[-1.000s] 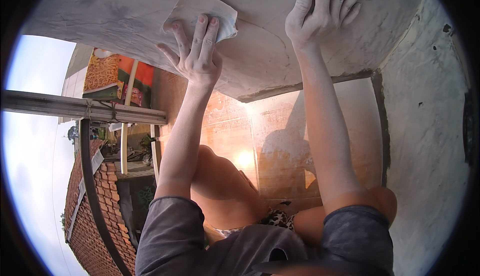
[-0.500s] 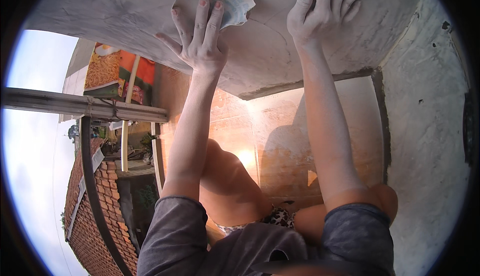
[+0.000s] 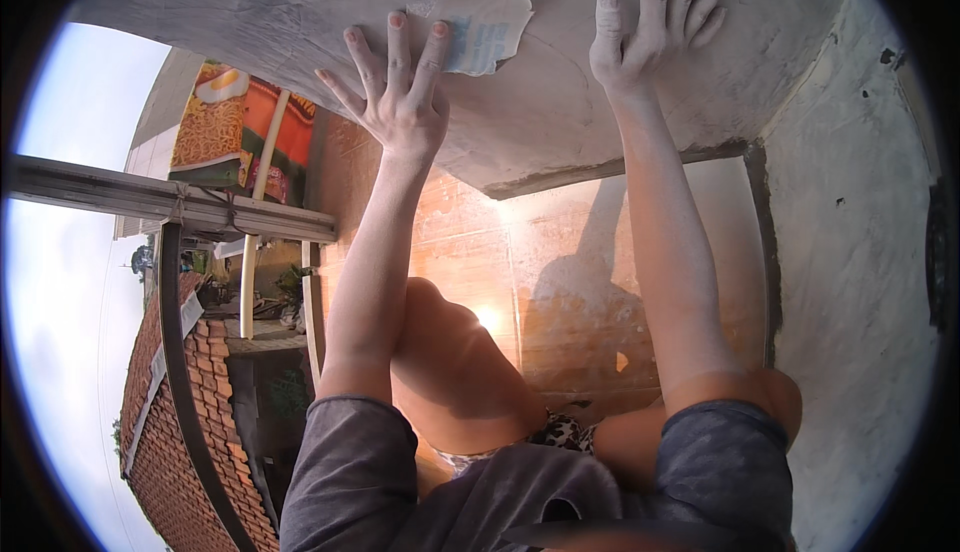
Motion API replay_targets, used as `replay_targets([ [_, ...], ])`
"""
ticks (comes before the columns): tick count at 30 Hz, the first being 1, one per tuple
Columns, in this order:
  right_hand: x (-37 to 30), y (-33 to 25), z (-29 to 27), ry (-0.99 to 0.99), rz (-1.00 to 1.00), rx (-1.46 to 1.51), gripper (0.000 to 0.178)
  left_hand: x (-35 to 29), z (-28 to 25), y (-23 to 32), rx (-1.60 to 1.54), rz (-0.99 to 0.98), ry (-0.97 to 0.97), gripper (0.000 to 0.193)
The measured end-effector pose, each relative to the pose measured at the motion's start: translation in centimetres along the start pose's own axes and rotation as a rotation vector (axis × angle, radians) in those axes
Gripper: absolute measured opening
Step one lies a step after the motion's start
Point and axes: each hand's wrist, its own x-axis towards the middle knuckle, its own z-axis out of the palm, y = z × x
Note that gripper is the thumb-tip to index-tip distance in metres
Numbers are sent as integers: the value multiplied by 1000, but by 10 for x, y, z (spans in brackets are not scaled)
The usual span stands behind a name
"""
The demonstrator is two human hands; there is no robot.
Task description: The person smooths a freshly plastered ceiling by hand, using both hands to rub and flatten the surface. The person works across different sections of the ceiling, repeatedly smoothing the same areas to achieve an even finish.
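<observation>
My left hand [image 3: 400,92] lies with fingers spread and stretched out on the grey plastered wall [image 3: 520,132]. Its fingertips press on a torn whitish sheet that looks like sandpaper [image 3: 485,37], with faded blue print on its visible back. The sheet sticks out to the right of the index finger; its underside is hidden against the wall. Farther right, my right hand [image 3: 655,27] rests on the same surface, holding nothing, its fingers apart and the tips partly cut off by the top edge. Pale dust coats both hands and forearms.
On the right stands another grey plastered wall [image 3: 850,252], meeting the first at a corner. Below are glossy brown tiles [image 3: 570,302] and my bent legs. A metal beam [image 3: 170,207], a pale pole [image 3: 265,152], a colourful banner [image 3: 235,132] and a tiled roof [image 3: 180,412] lie to the left.
The sheet has shifted right and slightly down and has turned, with more of it to the right of my fingers. My left hand sits a little lower; my right hand has moved slightly right.
</observation>
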Motion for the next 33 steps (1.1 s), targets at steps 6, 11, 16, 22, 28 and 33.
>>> replay_targets([
  [6, -41, -44, 9, -155, -321, 74, 42, -22, -2, 15, 24, -3, -65, 54],
  [11, -55, -70, 14, -173, -307, 141, 44, -16, -11, -2, -104, 20, -142, 50],
  [16, -35, -62, 26, -233, -461, 43, 43, -18, -16, -22, -190, -72, -55, 65],
  [22, -66, -26, 26, -113, -550, 18, 42, -27, -13, -28, -225, -166, -104, 75],
  [28, -123, 1, -16, -110, -265, -47, 36, -30, -20, -28, -208, -150, -223, 73],
  [33, -82, -49, 22, -80, -298, -158, 31, -36, -17, -25, -57, -103, -305, 76],
])
